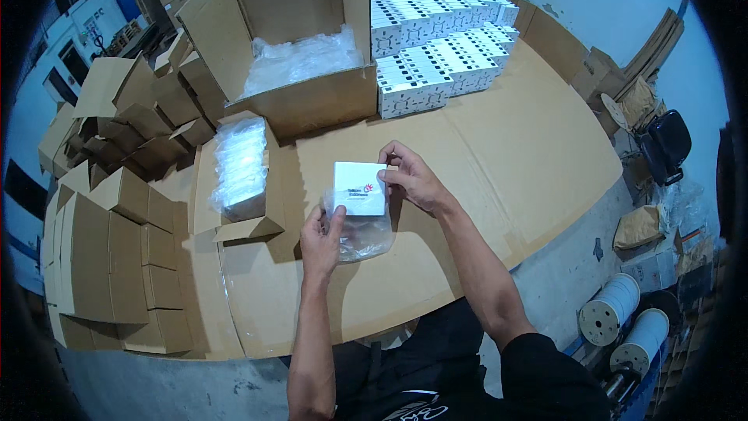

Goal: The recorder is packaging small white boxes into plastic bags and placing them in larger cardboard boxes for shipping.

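Observation:
A flat white square box (358, 187) with a small red mark is held upright in front of me, over the table. Its lower part is inside or behind a clear plastic bag (365, 238); I cannot tell which at every edge. My left hand (321, 235) is closed on the bag at the box's lower left, thumb in front. At the upper right corner, my right hand (414, 179) pinches the box between thumb and fingers. To the left sits an open cardboard carton (251, 230) filled with a row of items in clear plastic.
A large open carton (327, 101) with clear plastic bags (304, 58) stands at the back. Beside it are stacked rows of white boxes (436, 66). Small brown cartons (117, 257) pile up at the left. Cable spools (612, 308) sit off the table's right side.

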Tool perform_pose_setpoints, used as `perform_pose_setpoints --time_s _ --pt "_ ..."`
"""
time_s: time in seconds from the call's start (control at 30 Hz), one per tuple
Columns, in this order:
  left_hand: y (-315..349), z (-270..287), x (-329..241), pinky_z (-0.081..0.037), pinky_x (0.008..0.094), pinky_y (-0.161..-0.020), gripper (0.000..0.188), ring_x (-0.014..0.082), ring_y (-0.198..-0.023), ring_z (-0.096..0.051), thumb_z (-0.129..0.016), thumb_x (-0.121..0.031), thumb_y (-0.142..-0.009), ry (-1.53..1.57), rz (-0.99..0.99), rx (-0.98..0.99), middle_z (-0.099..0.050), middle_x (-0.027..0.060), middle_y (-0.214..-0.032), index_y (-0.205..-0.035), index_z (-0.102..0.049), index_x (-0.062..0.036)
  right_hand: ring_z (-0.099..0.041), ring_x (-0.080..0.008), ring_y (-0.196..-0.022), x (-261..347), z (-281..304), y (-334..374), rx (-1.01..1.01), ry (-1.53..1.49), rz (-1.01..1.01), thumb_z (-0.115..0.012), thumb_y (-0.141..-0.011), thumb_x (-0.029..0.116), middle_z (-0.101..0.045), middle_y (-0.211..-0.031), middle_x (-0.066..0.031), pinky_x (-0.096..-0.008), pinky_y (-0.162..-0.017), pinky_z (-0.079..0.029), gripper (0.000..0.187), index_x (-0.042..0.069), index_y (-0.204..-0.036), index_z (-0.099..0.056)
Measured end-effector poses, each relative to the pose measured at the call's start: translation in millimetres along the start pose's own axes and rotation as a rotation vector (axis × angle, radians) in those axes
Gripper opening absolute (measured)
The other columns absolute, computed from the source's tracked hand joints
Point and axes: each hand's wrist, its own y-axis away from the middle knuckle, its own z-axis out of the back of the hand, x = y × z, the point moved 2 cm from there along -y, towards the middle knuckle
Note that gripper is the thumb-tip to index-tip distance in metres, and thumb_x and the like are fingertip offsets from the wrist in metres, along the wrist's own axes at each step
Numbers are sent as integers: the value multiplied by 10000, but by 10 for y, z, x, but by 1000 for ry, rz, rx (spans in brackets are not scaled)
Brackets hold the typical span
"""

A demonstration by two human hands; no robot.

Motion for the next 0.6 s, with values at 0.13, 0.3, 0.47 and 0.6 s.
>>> perform_pose_setpoints --time_s 0.13,0.3,0.47,0.6 --pt "-70 -17 9 -559 286 -659 320 103 -784 -647 -651 -280 -1023 -86 -21 11 -700 51 -948 -1130 -681 20 -578 -77 -717 -9 -28 -27 6 65 31 -634 -924 38 -563 -932 -8 -234 -613 -486 163 71 -1037 -521" --pt "-111 -57 -3 -509 268 -678 321 75 -770 -618 -678 -278 -1011 -192 -22 -66 -716 35 -925 -1089 -715 31 -572 -77 -720 -116 104 -78 5 201 83 -611 -904 44 -557 -906 -5 -241 -616 -477 140 69 -1015 -530" --pt "-162 33 37 -489 255 -740 327 73 -816 -610 -681 -263 -1009 -97 -99 -121 -719 36 -936 -1114 -714 45 -590 -73 -727 -6 -180 -18 -90 70 -45 -648 -982 150 -591 -900 -3 -233 -597 -473 130 53 -1040 -585" --pt "-236 -48 -7 -489 264 -754 313 77 -829 -612 -674 -243 -1013 -35 -128 -174 -722 47 -949 -1110 -714 52 -597 -68 -793 -37 -115 68 -45 113 -250 -671 -1001 220 -646 -923 -17 -233 -703 -510 255 4 -1129 -625"
